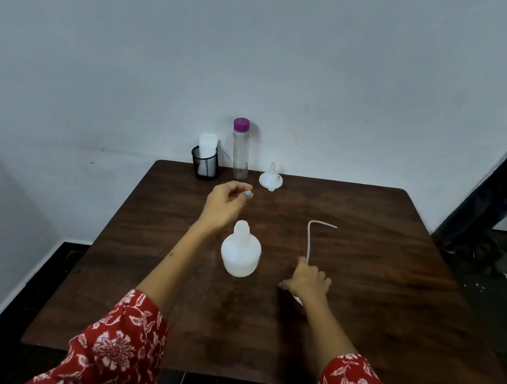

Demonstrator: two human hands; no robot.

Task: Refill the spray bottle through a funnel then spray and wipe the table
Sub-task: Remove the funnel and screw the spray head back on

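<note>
A person in red floral sleeves works at a dark wooden bench (390, 298) set against a pale wall, with the refill apparently about to begin. The white spray bottle (241, 251) stands upright near the middle of the bench, its neck bare, which suggests it has been opened to take a funnel. The right hand (308, 282) rests low on the bench to the right of the bottle, fingers curled over the spray head, which is mostly hidden beneath them; its thin dip tube (309, 240) rises from the hand and bends to the right at the top. The head appears to be laid aside here to keep the bottle's mouth free. The left hand (228, 200) hovers beyond the bottle, fingers loosely curled and holding nothing, seemingly reaching toward the back edge. There, well apart from the bottle, the small white funnel (271, 179) sits upside down, spout up, just beyond the left hand's fingertips. Beside it stands a clear water bottle with a purple cap (239, 150), the likely refill supply, and a black mesh cup (205, 164) holding folded white tissue (207, 146), probably for the wiping.
</note>
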